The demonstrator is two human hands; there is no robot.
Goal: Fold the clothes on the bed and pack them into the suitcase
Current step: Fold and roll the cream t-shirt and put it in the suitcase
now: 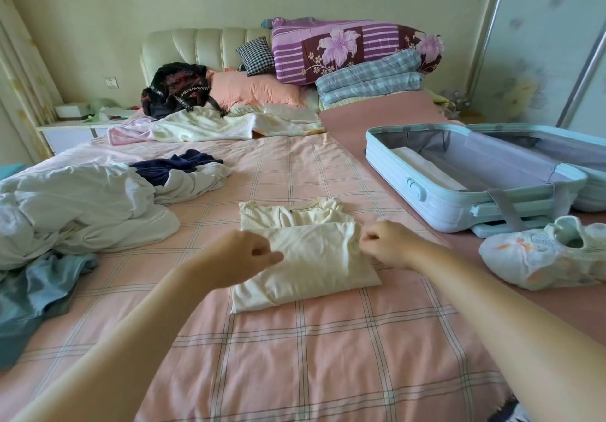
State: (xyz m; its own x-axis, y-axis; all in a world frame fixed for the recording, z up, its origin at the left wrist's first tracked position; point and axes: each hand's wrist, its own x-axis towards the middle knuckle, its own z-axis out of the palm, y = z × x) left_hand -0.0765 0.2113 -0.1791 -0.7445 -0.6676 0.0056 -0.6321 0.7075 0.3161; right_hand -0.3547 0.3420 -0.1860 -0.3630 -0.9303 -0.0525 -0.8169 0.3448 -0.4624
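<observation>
Both hands are pinching one garment: left hand is nipping the left end of the folded-over edge with its fingers curled, and right hand is nipping the right end the same way.

I am seeing the bed filling most of the view under a pink checked sheet. The open pale-blue suitcase is lying at the right, with one white folded piece already sitting inside. A white heap of unfolded clothes is waiting at the left, with a navy garment beyond it and a blue-grey one nearer. The cream shirt is lying in the middle, near me, its lower half doubled up over the collar end.

I am judging that shirt as light, limp and easily creased. It should be carried by sliding flat fingers under both short ends, or the fold will be sagging open.

The black bag far left is showing strap lettering, seemingly "MAIWEIS", only partly legible.
</observation>
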